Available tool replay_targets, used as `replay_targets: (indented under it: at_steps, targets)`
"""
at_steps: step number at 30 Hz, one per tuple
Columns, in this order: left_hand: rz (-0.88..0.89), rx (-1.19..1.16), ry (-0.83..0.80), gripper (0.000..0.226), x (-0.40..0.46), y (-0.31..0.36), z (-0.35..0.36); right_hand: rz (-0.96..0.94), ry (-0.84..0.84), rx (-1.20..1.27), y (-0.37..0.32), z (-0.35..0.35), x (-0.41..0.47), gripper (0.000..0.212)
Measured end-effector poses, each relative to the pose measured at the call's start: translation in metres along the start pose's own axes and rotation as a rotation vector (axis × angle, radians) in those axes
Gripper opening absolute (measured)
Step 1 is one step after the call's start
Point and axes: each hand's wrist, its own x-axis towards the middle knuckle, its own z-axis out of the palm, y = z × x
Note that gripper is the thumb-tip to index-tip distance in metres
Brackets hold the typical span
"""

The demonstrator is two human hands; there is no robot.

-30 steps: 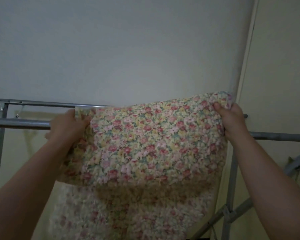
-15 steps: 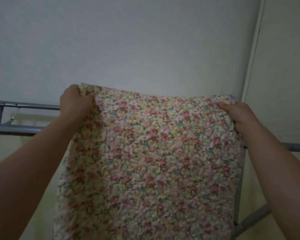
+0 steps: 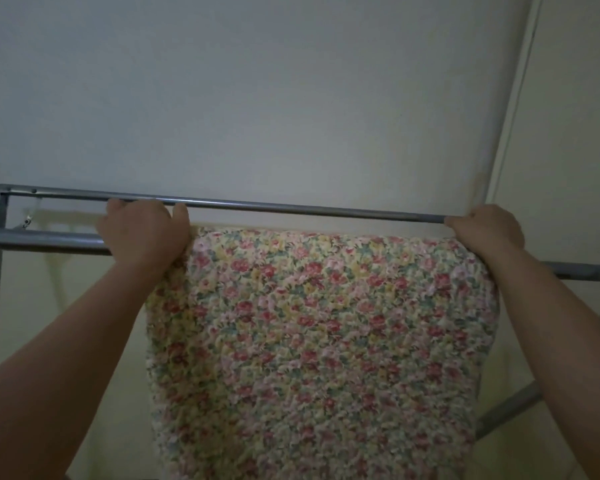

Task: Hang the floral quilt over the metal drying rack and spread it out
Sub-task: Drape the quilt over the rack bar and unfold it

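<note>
Half a second ago the floral quilt was held up above the rails; now its top edge has come down onto the near rail of the metal drying rack, and the cloth hangs from there toward six o'clock.

At nine o'clock of that edge the left hand grips the quilt's corner, fingers curled over it. At three o'clock the right hand has its fingers clamped on the other corner, up beside the far rail's end.

Judging by this, the draping step is in hand. Next, I think, both hands should feed more cloth over toward the far rail, then draw apart toward nine and three to flatten the bunched width.
</note>
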Motion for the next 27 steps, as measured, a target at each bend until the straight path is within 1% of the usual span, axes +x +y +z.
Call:
replay_targets:
  at_steps: [1, 2, 3, 4, 6, 7, 10, 12, 14, 16, 18, 19, 20, 21, 22, 23, 24, 25, 27]
  targets:
    - [0.056, -0.062, 0.095, 0.046, -0.008, -0.004, 0.000, -0.050, 0.038, 0.043, 0.004, -0.002, -0.007, 0.036]
    - [0.097, -0.134, 0.158, 0.044, -0.017, -0.010, 0.002, -0.102, 0.058, 0.106, 0.009, -0.003, -0.014, 0.034]
    - [0.116, -0.221, 0.195, 0.043, -0.028, -0.016, 0.004, -0.155, 0.068, 0.173, 0.016, -0.004, -0.023, 0.029]
    - [0.099, -0.329, 0.206, 0.043, -0.040, -0.023, 0.006, -0.204, 0.071, 0.225, 0.023, -0.004, -0.032, 0.025]
    - [-0.014, -0.562, 0.156, 0.051, -0.065, -0.030, 0.012, -0.300, 0.086, 0.259, 0.032, -0.004, -0.046, 0.021]
    - [-0.049, -0.629, 0.123, 0.056, -0.076, -0.032, 0.014, -0.338, 0.114, 0.253, 0.034, -0.003, -0.052, 0.022]
    - [-0.040, -0.662, 0.098, 0.061, -0.091, -0.029, 0.013, -0.386, 0.267, 0.198, 0.034, 0.005, -0.063, 0.035]
    - [-0.097, -0.699, 0.091, 0.059, -0.090, -0.028, 0.010, -0.367, 0.348, 0.199, 0.034, 0.013, -0.072, 0.042]
    - [-0.210, -0.754, 0.020, 0.059, -0.090, -0.032, 0.011, -0.325, 0.378, 0.260, 0.035, 0.021, -0.083, 0.041]
    - [-0.343, -0.839, -0.107, 0.056, -0.093, -0.040, 0.013, -0.265, 0.406, 0.402, 0.040, 0.031, -0.096, 0.041]
    - [-0.421, -0.976, -0.264, 0.043, -0.097, -0.050, 0.017, -0.181, 0.428, 0.589, 0.046, 0.042, -0.115, 0.050]
    - [-0.449, -1.046, -0.353, 0.037, -0.099, -0.056, 0.020, -0.115, 0.386, 0.696, 0.051, 0.050, -0.126, 0.055]
    - [-0.474, -1.106, -0.447, 0.032, -0.100, -0.063, 0.021, -0.021, 0.289, 0.799, 0.057, 0.057, -0.136, 0.058]
    - [-0.492, -1.156, -0.540, 0.033, -0.102, -0.070, 0.022, 0.081, 0.154, 0.893, 0.063, 0.064, -0.145, 0.059]
    - [-0.497, -1.186, -0.626, 0.041, -0.104, -0.076, 0.023, 0.170, 0.018, 0.971, 0.069, 0.070, -0.150, 0.057]
    - [-0.491, -1.188, -0.688, 0.050, -0.106, -0.081, 0.025, 0.233, -0.083, 1.013, 0.075, 0.073, -0.152, 0.055]
    - [-0.482, -1.180, -0.708, 0.055, -0.108, -0.083, 0.026, 0.264, -0.139, 1.012, 0.079, 0.074, -0.152, 0.054]
    - [-0.479, -1.170, -0.688, 0.055, -0.110, -0.084, 0.028, 0.270, -0.160, 0.987, 0.081, 0.072, -0.152, 0.052]
    - [-0.495, -1.151, -0.603, 0.045, -0.113, -0.080, 0.028, 0.256, -0.123, 0.913, 0.080, 0.069, -0.150, 0.049]
